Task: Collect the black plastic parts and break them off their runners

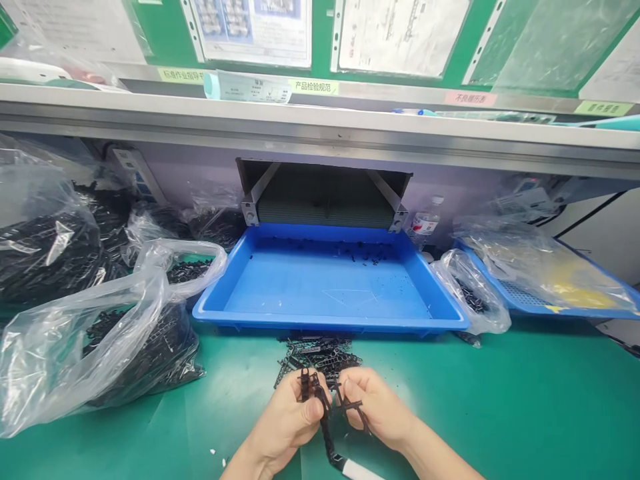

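Note:
My left hand (293, 415) is closed on a narrow black plastic part (326, 430), its thumb pressed on top. This part runs down toward me, and a white piece (357, 469) continues from its lower end. My right hand (377, 408) pinches a thin, branched black plastic piece (353, 405), close beside the left fingers. Whether the two black pieces are joined is hard to make out. Just beyond my fingertips, a pile of black plastic parts (320, 353) lies on the green table (525, 407).
Behind the pile stands a shallow blue tray (330, 325) with small black bits inside, below a conveyor opening (325, 193). Open plastic bags of black parts (145, 340) crowd the left. A small bag (473, 293), a bottle (426, 217) and a blue perforated tray (525, 297) are at right.

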Demonstrator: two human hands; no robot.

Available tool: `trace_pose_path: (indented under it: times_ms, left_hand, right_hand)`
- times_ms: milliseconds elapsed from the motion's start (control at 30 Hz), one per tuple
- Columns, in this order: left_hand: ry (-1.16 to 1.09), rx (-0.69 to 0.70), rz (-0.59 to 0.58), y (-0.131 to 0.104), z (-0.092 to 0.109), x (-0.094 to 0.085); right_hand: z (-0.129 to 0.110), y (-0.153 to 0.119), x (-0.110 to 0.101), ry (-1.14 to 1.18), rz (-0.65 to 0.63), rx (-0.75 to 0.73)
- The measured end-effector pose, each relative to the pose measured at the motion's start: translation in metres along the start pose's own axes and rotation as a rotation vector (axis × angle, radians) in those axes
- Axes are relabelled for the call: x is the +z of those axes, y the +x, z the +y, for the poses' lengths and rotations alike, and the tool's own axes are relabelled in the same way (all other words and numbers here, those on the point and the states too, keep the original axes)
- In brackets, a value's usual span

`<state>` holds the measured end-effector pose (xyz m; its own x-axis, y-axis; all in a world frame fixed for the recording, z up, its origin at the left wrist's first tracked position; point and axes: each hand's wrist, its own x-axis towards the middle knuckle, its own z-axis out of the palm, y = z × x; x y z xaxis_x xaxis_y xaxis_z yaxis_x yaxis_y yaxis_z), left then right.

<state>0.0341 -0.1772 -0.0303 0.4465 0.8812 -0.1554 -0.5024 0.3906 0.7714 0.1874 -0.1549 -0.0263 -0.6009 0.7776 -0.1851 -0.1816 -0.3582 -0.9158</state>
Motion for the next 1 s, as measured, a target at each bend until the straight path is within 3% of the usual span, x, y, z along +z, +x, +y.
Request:
trace_pose_path:
  times_ms: [67, 133, 300, 433, 567, 700, 767, 833, 933, 1000]
  left_hand:
    - [-0.032, -0.012, 0.021, -0.001, 0.000, 0.005]
    - [-0.030, 0.023, 0.115, -0.001, 0.000, 0.011]
    - [0.064, 0.168, 0.335, 0.003, -0.002, 0.014]
    - [0.018, 0.128, 0.370, 0.007, -0.002, 0.008]
    - [-0.128, 0.082, 0.413, 0.006, 0.002, 0.013]
    - [-0.152, 0.107, 0.378, 0.005, 0.001, 0.016]
    - [-0.142, 0.129, 0.359, 0.008, -0.002, 0.013]
    - [-0.129, 0.121, 0.346, 0.015, -0.005, 0.007]
    - [-0.102, 0.087, 0.252, 0.025, -0.012, -0.003]
    - [-0.106, 0.108, 0.127, 0.025, -0.018, -0.006]
  right_hand:
    - [0.004, 0.001, 0.002, 0.075, -0.017, 0.022]
    - [0.004, 0.002, 0.002, 0.127, -0.003, 0.022]
    - [-0.010, 0.002, -0.004, 0.054, 0.171, -0.037]
    - [-0.036, -0.001, -0.016, 0.068, 0.207, -0.140]
    - [-0.082, 0.011, -0.035, 0.028, 0.242, -0.250]
    - [-0.137, 0.058, -0.055, 0.123, 0.446, -0.445]
    - [-0.159, 0.090, -0.066, 0.038, 0.588, -0.482]
    - [-0.175, 0.119, -0.076, -0.036, 0.643, -0.487]
    - [-0.187, 0.159, -0.079, -0.149, 0.606, -0.499]
    - [-0.181, 0.192, -0.061, -0.250, 0.467, -0.505]
